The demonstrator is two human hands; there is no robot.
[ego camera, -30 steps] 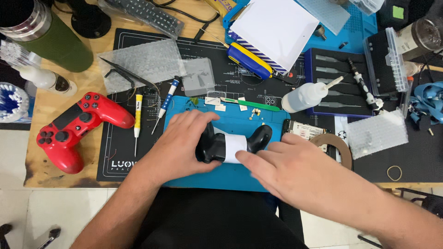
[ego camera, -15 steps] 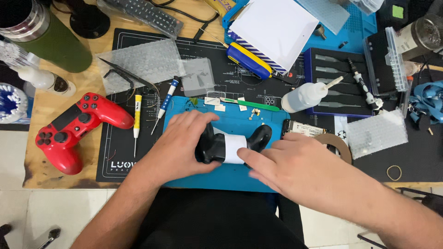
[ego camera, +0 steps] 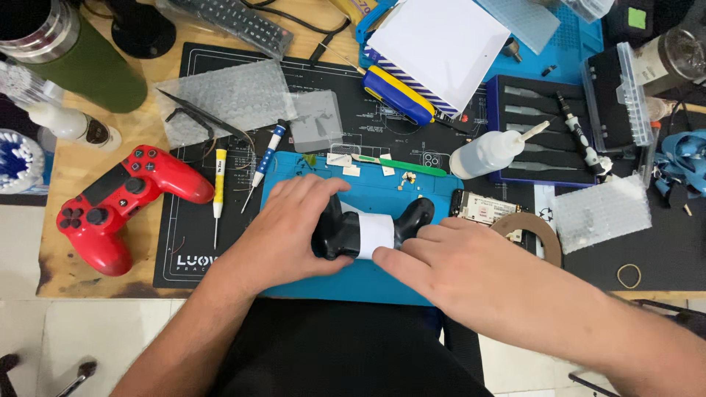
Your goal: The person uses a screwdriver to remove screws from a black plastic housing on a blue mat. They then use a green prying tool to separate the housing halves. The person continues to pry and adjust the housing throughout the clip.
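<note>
A red gamepad (ego camera: 125, 206) lies left of the blue mat (ego camera: 382, 287). Two screwdrivers (ego camera: 219, 192) lie between them. Above the mat sit bubble wrap (ego camera: 224, 99), a white bottle (ego camera: 489, 152) and a tool tray (ego camera: 548, 132); a tape ring (ego camera: 533, 231) lies right.

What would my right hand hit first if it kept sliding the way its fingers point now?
The right hand points left, its fingertips already at the white band on the black controller. Going on, it would probably press along that controller, then reach the left hand holding its other end.
</note>
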